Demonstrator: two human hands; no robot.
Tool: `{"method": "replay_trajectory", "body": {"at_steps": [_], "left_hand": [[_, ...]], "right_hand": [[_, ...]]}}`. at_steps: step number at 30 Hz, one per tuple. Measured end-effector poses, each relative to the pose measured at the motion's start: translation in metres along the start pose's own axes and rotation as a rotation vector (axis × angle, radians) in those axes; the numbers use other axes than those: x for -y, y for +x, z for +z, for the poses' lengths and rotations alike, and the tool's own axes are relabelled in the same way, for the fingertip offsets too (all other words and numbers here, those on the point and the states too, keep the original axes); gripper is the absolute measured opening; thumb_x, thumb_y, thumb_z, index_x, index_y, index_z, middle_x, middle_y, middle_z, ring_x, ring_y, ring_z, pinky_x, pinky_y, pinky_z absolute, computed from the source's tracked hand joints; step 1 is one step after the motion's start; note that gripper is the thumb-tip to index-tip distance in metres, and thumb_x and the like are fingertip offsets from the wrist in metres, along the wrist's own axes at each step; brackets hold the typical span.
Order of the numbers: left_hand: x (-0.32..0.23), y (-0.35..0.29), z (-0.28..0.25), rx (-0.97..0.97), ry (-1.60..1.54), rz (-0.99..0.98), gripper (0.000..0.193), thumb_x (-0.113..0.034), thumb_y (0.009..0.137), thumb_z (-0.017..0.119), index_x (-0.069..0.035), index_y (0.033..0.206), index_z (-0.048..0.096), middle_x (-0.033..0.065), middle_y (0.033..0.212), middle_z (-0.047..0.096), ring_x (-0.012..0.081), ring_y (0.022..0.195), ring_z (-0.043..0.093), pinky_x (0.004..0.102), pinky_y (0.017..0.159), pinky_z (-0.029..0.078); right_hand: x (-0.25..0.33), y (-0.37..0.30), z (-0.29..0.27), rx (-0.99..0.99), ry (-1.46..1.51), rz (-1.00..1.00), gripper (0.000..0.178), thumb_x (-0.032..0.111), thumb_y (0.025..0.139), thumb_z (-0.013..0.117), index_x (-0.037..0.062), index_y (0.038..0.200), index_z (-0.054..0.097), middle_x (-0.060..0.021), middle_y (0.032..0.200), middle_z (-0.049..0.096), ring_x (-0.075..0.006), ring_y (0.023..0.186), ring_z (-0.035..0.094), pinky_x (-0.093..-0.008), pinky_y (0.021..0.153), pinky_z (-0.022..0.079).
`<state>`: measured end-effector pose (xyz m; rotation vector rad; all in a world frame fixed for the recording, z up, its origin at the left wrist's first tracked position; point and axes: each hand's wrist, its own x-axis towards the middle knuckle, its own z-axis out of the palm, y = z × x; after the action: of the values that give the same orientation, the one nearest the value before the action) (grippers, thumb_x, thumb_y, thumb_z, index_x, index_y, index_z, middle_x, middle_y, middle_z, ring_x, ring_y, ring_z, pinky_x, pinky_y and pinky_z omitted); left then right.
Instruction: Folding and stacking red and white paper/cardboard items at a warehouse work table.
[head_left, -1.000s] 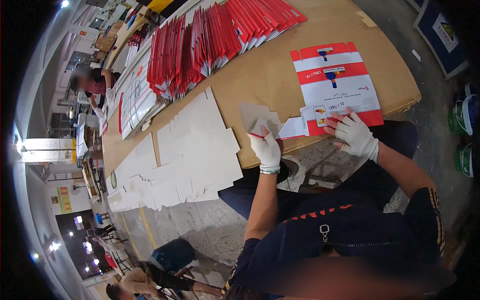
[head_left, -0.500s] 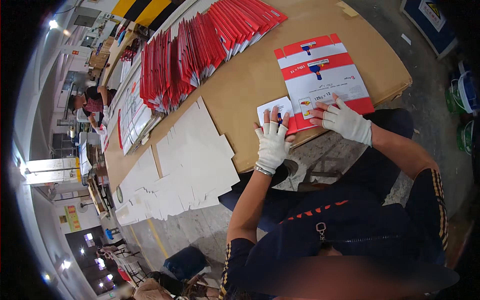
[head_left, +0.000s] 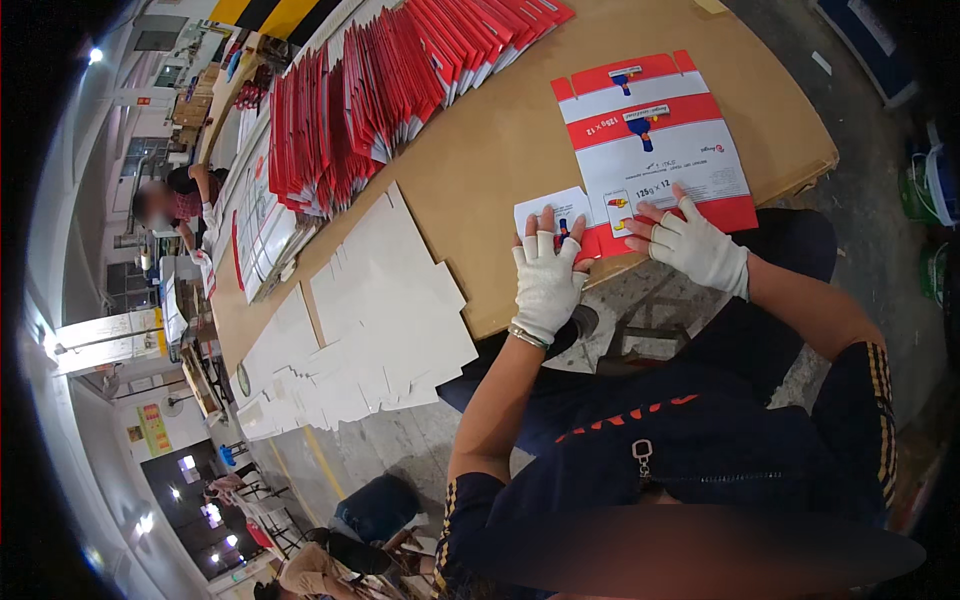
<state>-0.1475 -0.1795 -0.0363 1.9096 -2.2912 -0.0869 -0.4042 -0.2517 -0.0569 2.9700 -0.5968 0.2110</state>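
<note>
A red and white printed carton blank (head_left: 680,160) lies flat at the table's near edge. At its lower left is a smaller white and red panel (head_left: 569,202); whether the two are one piece I cannot tell. My left hand (head_left: 548,288), in a white fingerless glove, rests on the small panel with its fingers spread. My right hand (head_left: 702,248), gloved the same way, lies flat on the blank's lower part, fingers stretched toward the left hand. Neither hand grips anything. The palms hide part of the blank's near edge.
Many folded red cartons (head_left: 355,115) stand in a long row along the table's (head_left: 500,150) far side. White cardboard sheets (head_left: 385,320) lie to my left, beside a plastic-wrapped stack (head_left: 265,225). Across the left side a co-worker (head_left: 188,200) stands. Buckets (head_left: 918,195) are at the right.
The view has shifted slightly. Both hands stay flat on the carton, with hardly any movement. The co-worker at the left has shifted a little.
</note>
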Motion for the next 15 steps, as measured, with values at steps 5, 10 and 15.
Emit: {"method": "replay_trajectory", "body": {"at_steps": [5,10,15], "left_hand": [[0.001,0.001,-0.001,0.013,-0.031,0.016,0.059,-0.034,0.084,0.063,-0.021,0.139,0.046,0.0205,0.147,0.03,0.0416,0.133,0.029,0.0576,0.106,0.022],[0.005,0.016,0.005,0.04,-0.124,-0.024,0.066,-0.039,0.079,0.067,-0.019,0.139,0.046,0.019,0.147,0.03,0.0411,0.135,0.025,0.0595,0.106,0.019],[0.01,0.073,0.012,-0.1,-0.226,-0.183,0.077,-0.041,0.072,0.072,-0.011,0.137,0.044,0.0213,0.145,0.032,0.0418,0.136,0.023,0.0624,0.106,0.016]], "right_hand": [[-0.002,0.0,0.0,0.017,0.02,-0.036,0.045,0.025,0.091,0.041,0.0183,0.135,0.046,-0.0012,0.146,0.041,-0.02,0.136,0.035,-0.0648,0.108,0.019],[-0.005,0.0,0.002,-0.02,0.044,-0.038,0.045,0.023,0.089,0.042,0.0171,0.133,0.048,-0.0018,0.144,0.044,-0.0205,0.135,0.037,-0.0619,0.111,0.015],[-0.01,0.002,-0.005,-0.058,0.076,-0.059,0.045,0.021,0.087,0.045,0.0149,0.132,0.05,-0.0037,0.141,0.047,-0.0214,0.132,0.04,-0.0591,0.112,0.017]]}}
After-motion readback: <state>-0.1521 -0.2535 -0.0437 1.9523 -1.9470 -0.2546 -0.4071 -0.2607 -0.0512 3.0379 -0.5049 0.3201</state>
